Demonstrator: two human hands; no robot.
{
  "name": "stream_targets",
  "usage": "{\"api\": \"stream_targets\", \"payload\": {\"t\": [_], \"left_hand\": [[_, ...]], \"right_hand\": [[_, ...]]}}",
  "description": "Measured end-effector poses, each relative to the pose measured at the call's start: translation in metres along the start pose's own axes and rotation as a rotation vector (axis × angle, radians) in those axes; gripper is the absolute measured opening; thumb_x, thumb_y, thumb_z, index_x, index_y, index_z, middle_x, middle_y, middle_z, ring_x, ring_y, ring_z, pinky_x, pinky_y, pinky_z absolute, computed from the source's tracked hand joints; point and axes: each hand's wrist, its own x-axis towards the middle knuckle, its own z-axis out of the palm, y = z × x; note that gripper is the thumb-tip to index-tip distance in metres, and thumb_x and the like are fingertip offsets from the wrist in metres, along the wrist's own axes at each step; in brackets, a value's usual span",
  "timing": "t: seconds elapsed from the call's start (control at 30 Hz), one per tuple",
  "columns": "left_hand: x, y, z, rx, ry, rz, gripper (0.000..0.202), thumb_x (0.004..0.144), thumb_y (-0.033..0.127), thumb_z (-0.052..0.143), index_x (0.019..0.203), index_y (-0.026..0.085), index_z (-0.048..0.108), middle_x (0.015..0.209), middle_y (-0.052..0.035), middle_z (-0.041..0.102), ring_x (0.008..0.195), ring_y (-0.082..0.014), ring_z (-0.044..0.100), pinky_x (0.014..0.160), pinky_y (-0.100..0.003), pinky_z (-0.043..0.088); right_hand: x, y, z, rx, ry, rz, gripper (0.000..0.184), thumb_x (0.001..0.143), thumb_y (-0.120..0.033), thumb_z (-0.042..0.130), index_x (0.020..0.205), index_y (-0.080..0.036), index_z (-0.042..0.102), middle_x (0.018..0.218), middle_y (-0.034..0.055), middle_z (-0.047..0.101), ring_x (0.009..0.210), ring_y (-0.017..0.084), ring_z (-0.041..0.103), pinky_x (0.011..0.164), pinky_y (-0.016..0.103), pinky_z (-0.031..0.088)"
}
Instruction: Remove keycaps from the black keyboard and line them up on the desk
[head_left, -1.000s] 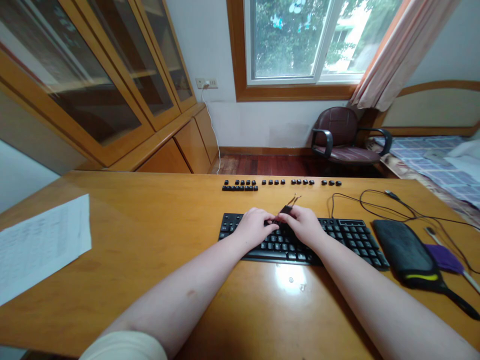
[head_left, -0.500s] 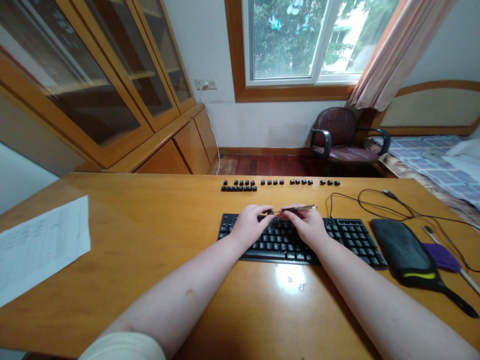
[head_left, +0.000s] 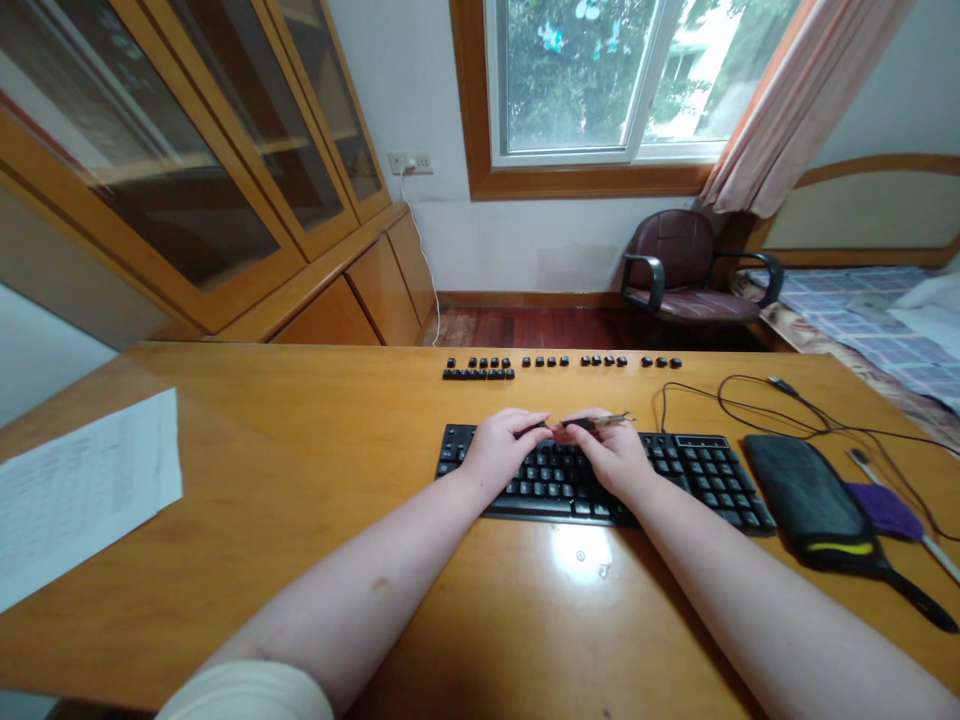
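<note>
A black keyboard (head_left: 570, 490) lies on the wooden desk under both my hands, with some upper keys hidden by them. My left hand (head_left: 501, 448) is closed, pinching a small black keycap (head_left: 534, 428) between thumb and fingers, mostly covered. My right hand (head_left: 616, 455) grips a slim keycap puller (head_left: 581, 424) with a dark middle. Its thin wire ends stick out to the right, and the other end meets the left fingertips. Beyond the keyboard, several loose black keycaps (head_left: 478, 374) stand in rows along the desk's far edge.
Right of the keyboard lie a dark brush-like duster (head_left: 810, 500), a purple cloth piece (head_left: 889, 512) with a white stick, and a coiled black cable (head_left: 739, 420). Printed paper (head_left: 90, 490) rests at the left. A chair (head_left: 686, 265) stands past the desk (head_left: 300, 430).
My fingertips have drawn slightly closer together, and the keycap in my left hand is now more covered. The puller has shifted slightly in my right hand. The loose keycaps stay put.
</note>
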Motion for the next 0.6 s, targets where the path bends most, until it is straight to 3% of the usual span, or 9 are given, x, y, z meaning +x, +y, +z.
{"api": "stream_targets", "payload": {"t": [0.13, 0.33, 0.47, 0.6], "left_hand": [[-0.0004, -0.0028, 0.0014, 0.024, -0.007, 0.010, 0.021, 0.080, 0.025, 0.062, 0.100, 0.021, 0.069, 0.096, -0.0043, 0.070, 0.089, -0.0168, 0.064, 0.085, -0.031, 0.051], [0.0027, -0.0008, -0.0016, -0.028, -0.053, -0.054, 0.027, 0.080, 0.030, 0.062, 0.104, 0.020, 0.068, 0.100, -0.0061, 0.070, 0.093, -0.0186, 0.064, 0.087, -0.033, 0.050], [0.0063, 0.0017, -0.0036, -0.172, -0.067, -0.195, 0.024, 0.083, 0.030, 0.057, 0.100, 0.018, 0.069, 0.103, -0.0067, 0.070, 0.100, -0.0198, 0.063, 0.093, -0.036, 0.047], [0.0089, 0.0019, -0.0025, -0.372, -0.064, -0.356, 0.022, 0.077, 0.022, 0.064, 0.097, 0.015, 0.068, 0.095, -0.0079, 0.071, 0.089, -0.0190, 0.066, 0.086, -0.034, 0.052]], "right_hand": [[0.0000, 0.0027, 0.0015, 0.017, -0.040, 0.037, 0.027, 0.087, -0.037, 0.051, 0.086, -0.017, 0.069, 0.086, 0.0077, 0.068, 0.077, 0.018, 0.067, 0.074, 0.034, 0.057], [0.0009, 0.0044, -0.0002, -0.025, 0.000, 0.032, 0.025, 0.086, -0.036, 0.052, 0.087, -0.018, 0.069, 0.090, 0.0076, 0.069, 0.082, 0.020, 0.067, 0.078, 0.035, 0.056], [0.0001, -0.0008, -0.0031, -0.087, -0.039, -0.040, 0.024, 0.088, -0.032, 0.049, 0.092, -0.019, 0.069, 0.095, 0.0078, 0.069, 0.089, 0.020, 0.065, 0.084, 0.036, 0.053], [-0.0025, -0.0028, -0.0040, -0.156, -0.051, -0.115, 0.023, 0.088, -0.030, 0.049, 0.098, -0.019, 0.067, 0.098, 0.0079, 0.070, 0.094, 0.020, 0.064, 0.088, 0.037, 0.050]]}}
